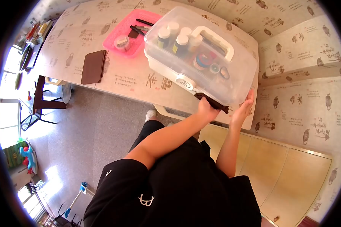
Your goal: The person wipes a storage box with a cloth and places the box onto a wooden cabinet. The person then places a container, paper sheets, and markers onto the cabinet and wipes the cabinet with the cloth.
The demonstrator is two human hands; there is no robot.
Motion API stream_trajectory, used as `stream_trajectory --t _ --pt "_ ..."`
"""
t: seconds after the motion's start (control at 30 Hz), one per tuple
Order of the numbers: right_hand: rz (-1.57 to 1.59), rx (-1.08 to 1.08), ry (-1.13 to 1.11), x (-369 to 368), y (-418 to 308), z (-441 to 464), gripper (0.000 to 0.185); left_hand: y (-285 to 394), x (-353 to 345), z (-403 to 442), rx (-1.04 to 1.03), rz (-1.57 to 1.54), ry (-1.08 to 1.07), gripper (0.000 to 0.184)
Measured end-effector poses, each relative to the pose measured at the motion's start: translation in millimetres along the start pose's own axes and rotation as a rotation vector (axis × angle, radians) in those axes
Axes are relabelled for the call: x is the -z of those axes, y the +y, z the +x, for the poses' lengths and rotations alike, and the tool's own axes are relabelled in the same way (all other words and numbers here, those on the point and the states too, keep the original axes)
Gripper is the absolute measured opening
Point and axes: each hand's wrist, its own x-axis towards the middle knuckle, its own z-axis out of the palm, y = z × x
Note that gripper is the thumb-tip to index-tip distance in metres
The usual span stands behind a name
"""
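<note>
The left hand (207, 109) is clutching a brown cloth (213, 102) and holding it against the near side of the box (161, 69), just beside the clasp (185, 81). The right hand (243, 108) is grasping nothing; its fingers are lying extended along the box's near right corner. The box is standing towards the right end of the table (129, 79), bottles (181, 44) showing through its clear lid (238, 72). Leftward, a brown stack (92, 68) is lying by the table's near edge. Farther off, a pink tray (121, 28) is sitting just beside the box, carrying a jar (122, 43) and pens (137, 30).
</note>
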Motion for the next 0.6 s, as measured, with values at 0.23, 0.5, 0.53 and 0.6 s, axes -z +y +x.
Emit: stream_trajectory --t 0.23,0.5,0.53,0.6 --pt "0.039 -0.033 -0.042 -6 6 -2 0.080 103 18 7 -0.135 0.051 0.178 0.048" --pt "0.076 0.025 0.050 -19 8 -7 0.078 249 2 -38 -0.757 0.320 0.404 0.033" --pt "0.184 -0.046 0.051 -22 -4 -9 0.079 249 -11 -53 -0.852 0.527 0.489 0.035" --pt "0.298 -0.111 0.072 -24 -5 -6 0.079 304 34 -28 -0.906 0.959 0.475 0.049"
